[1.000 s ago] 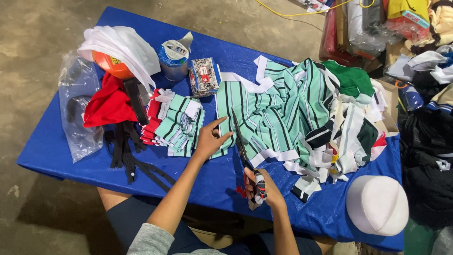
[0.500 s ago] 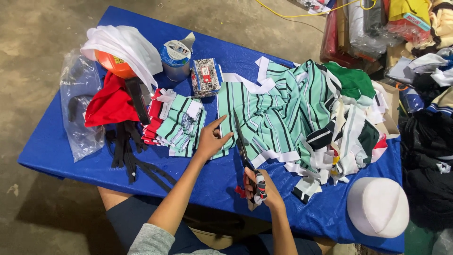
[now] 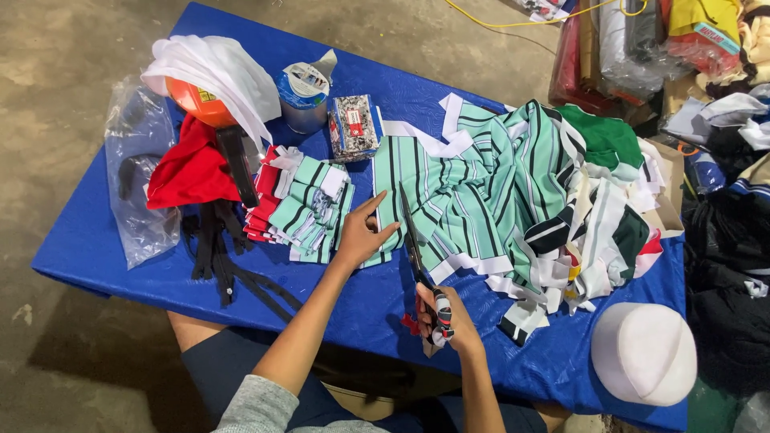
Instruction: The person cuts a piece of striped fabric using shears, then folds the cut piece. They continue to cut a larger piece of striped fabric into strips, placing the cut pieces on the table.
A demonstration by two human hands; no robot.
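**Blades running close to the holding hand on striped cloth**

The right hand (image 3: pixel 443 319) is clenched through the handles of a pair of scissors (image 3: pixel 417 255), blades lying up along the edge of the mint-and-black striped fabric (image 3: pixel 473 192) spread mid-table. The left hand (image 3: pixel 361 234) grasps nothing; it lies flat, fingers spread, pinning the cloth's near-left edge just beside the blades.

Risks, as judged from here:
- The left thumb sits near the blade line; a forward stroke without shifting that hand could nick it.
- The fabric is bunched and layered to the right, so a lower layer could be caught and cut unintended.
- Loose strips hang at the front edge of the blue table (image 3: pixel 96 248); a tug on the cloth could drag them off.
- The stack of cut striped pieces (image 3: pixel 309 210) touches the left hand's far side and may be pushed askew.

Count:
- Scissors: one.
- Stacks of cut pieces: one; pieces within cannot be counted.
- Red cloth (image 3: pixel 188 168): one.
- Clear plastic bag (image 3: pixel 136 176): one.
- Tape roll (image 3: pixel 303 92): one.
- Small patterned box (image 3: pixel 354 124): one.
- White cap (image 3: pixel 644 353): one.
- Black straps (image 3: pixel 224 261): a tangle, number unclear.
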